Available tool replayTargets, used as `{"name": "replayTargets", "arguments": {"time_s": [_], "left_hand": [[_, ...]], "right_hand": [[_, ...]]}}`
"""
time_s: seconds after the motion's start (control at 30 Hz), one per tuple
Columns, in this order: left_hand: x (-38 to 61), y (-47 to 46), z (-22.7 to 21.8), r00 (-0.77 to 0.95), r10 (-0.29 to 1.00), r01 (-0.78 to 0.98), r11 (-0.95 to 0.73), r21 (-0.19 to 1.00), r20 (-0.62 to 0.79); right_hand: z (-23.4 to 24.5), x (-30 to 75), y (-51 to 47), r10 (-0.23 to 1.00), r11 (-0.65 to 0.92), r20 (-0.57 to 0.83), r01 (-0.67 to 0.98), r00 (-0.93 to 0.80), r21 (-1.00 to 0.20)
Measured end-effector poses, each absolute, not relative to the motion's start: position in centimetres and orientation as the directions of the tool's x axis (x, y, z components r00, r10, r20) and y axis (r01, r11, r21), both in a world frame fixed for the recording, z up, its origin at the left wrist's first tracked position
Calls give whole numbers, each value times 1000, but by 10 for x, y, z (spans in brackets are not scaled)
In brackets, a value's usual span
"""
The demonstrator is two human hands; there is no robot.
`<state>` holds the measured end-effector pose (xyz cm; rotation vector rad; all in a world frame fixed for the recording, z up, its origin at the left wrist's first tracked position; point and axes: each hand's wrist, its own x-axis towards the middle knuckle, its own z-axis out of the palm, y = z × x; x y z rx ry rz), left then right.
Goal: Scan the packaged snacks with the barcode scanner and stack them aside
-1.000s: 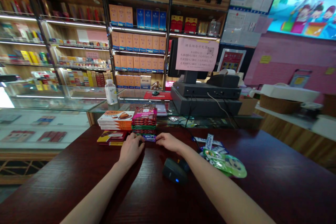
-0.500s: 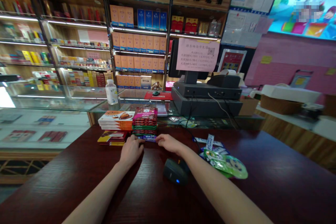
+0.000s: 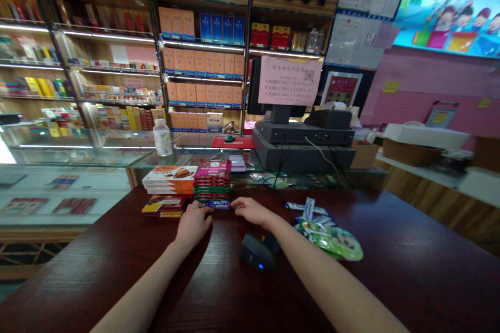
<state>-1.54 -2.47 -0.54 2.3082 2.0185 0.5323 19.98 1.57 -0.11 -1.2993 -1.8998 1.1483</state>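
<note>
A stack of red snack packets stands on the dark wooden counter, with green-edged packets lower down and a blue-purple packet at its base. My left hand rests at the stack's lower left front, fingers stretched forward and the index finger by the purple packet. From the right, my right hand points its fingertips at that packet's end, slightly apart from it. Neither hand grips anything. Left of the stack, white-and-orange boxes sit on yellow-and-maroon packs.
A black barcode scanner lies between my forearms. Green packages and blue-white packets lie beyond my right arm. A cash-register monitor, a white bottle and a glass case stand behind.
The whole view has shifted slightly left. My right fingertips sit a little farther from the purple packet; the left hand keeps its place by the stack.
</note>
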Motion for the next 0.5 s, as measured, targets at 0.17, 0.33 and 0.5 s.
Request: {"name": "replayTargets", "arguments": {"time_s": [0.17,0.33,0.5], "left_hand": [[-6,-32,10,135,956,954,-197,227,260],[18,-33,26,207,929,936,-279,214,308],[48,-24,34,281,898,899,-370,234,337]], "right_hand": [[5,221,11,938,171,5,452,-346,-876],[12,251,10,951,184,37,469,-306,-864],[21,289,8,963,185,58,491,-262,-851]]}}
